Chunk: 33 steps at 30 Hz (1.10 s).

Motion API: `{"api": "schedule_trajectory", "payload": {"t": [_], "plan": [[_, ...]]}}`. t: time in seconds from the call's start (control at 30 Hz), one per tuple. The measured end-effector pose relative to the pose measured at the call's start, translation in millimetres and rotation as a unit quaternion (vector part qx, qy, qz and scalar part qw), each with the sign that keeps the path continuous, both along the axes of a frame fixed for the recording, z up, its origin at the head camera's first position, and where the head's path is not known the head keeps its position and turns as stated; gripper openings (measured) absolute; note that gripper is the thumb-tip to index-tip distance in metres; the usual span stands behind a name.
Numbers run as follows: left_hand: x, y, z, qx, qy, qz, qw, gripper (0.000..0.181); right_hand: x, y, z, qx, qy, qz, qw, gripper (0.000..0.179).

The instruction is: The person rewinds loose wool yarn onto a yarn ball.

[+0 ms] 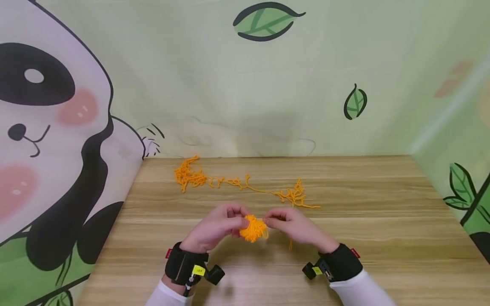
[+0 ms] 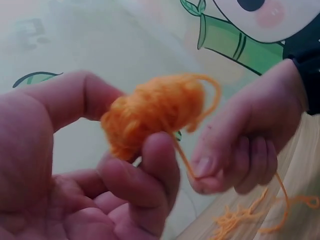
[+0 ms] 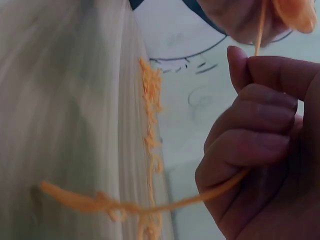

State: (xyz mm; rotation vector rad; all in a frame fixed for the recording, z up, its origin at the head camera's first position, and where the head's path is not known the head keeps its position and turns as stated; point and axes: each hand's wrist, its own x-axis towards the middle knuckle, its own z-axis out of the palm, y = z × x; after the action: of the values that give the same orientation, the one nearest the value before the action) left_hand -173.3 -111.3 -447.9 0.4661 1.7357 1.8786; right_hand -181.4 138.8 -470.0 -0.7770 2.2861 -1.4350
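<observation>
A small orange yarn ball (image 1: 253, 229) is held above the table by my left hand (image 1: 220, 225), pinched between thumb and fingers. In the left wrist view the wound yarn ball (image 2: 155, 110) looks oblong, with a loose loop at its right end. My right hand (image 1: 296, 225) pinches the yarn strand (image 2: 181, 152) between thumb and forefinger, close beside the ball. Its other fingers are curled, and in the right wrist view the strand's trailing part (image 3: 187, 201) comes out below them. My left hand (image 2: 135, 185) grips the ball from below and the side.
Loose orange yarn lies across the back of the wooden table (image 1: 363, 191). A tangled heap (image 1: 189, 174) is at the left, and a smaller tangle (image 1: 294, 195) at the right, joined by a thin stretch. A wall printed with a panda (image 1: 49, 127) stands behind and to the left.
</observation>
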Motion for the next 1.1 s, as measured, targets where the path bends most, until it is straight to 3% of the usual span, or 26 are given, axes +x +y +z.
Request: {"api": "schedule_trajectory", "payload": {"t": [0.1, 0.2, 0.33, 0.5, 0.67, 0.83, 0.87, 1.1], "plan": [[0.7, 0.5, -0.1, -0.040, 0.016, -0.019, 0.9989, 0.014, -5.0, 5.0, 3.9, 0.014, 0.012, -0.007, 0.9998, 0.016], [0.3, 1.7, -2.8, -0.080, 0.029, -0.011, 0.9963, 0.014, -7.2, 7.3, 11.3, 0.015, 0.013, -0.017, 0.9996, 0.017], [-1.3, 5.1, -7.6, -0.133, 0.051, 0.032, 0.9893, 0.014, -4.7, 5.2, 24.1, 0.006, 0.024, -0.023, 0.9994, 0.017], [-3.0, 8.2, -11.0, -0.171, 0.069, 0.097, 0.9780, 0.013, 5.2, -3.5, 33.1, 0.023, 0.075, -0.016, 0.9968, 0.014], [-2.3, 10.3, -7.4, -0.145, 0.062, 0.163, 0.9739, 0.012, 18.4, -13.1, 33.7, 0.043, 0.122, -0.018, 0.9914, 0.012], [-3.5, 10.0, -7.2, -0.092, 0.040, 0.226, 0.9690, 0.015, 31.9, -21.1, 30.1, 0.041, 0.115, -0.018, 0.9924, 0.014], [-5.6, 9.0, -11.4, -0.078, 0.037, 0.234, 0.9685, 0.016, 34.1, -22.6, 28.1, 0.038, 0.110, -0.017, 0.9930, 0.014], [-6.9, 9.5, -11.0, -0.006, 0.021, 0.262, 0.9648, 0.017, 44.9, -31.2, 16.3, 0.039, 0.077, -0.008, 0.9963, 0.017]]}}
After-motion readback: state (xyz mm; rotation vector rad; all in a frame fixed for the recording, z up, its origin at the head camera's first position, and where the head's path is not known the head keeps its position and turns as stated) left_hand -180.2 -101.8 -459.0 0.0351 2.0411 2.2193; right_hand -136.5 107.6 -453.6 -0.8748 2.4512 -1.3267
